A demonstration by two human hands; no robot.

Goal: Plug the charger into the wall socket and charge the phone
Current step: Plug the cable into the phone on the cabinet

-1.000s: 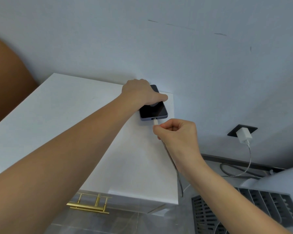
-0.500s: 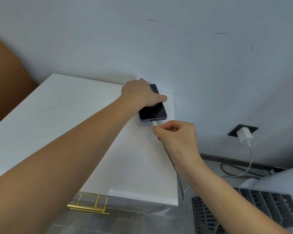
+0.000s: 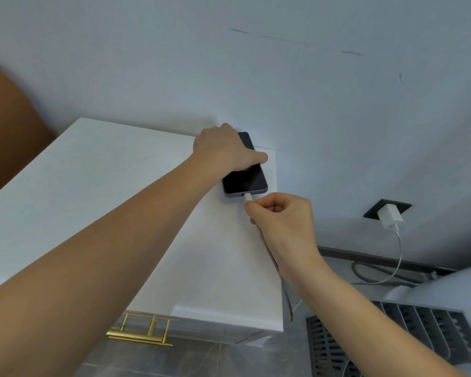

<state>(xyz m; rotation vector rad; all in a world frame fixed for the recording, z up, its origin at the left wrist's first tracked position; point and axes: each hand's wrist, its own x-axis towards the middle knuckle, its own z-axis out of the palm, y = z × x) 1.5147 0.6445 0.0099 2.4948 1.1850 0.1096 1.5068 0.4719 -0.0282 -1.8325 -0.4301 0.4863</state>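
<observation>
A dark phone (image 3: 246, 179) lies screen up near the far right corner of a white cabinet top (image 3: 93, 191). My left hand (image 3: 225, 148) presses down on its upper half, thumb across the screen. My right hand (image 3: 280, 221) pinches the white cable plug (image 3: 248, 197), whose tip sits at the phone's bottom port. The cable (image 3: 279, 273) hangs down from that hand past the cabinet's edge. A white charger (image 3: 390, 215) is plugged into a black wall socket (image 3: 373, 212) at the right, with its lead (image 3: 399, 251) curving down to the floor.
The grey wall (image 3: 283, 77) rises right behind the cabinet. A gold drawer handle (image 3: 140, 331) shows below the cabinet front. A dark slatted grille (image 3: 408, 338) and a white appliance body (image 3: 452, 289) stand at the lower right. A brown rounded shape (image 3: 8, 126) is at the left.
My right hand has stayed at the phone's bottom edge with the plug, shifting only slightly. The left hand keeps holding the phone down.
</observation>
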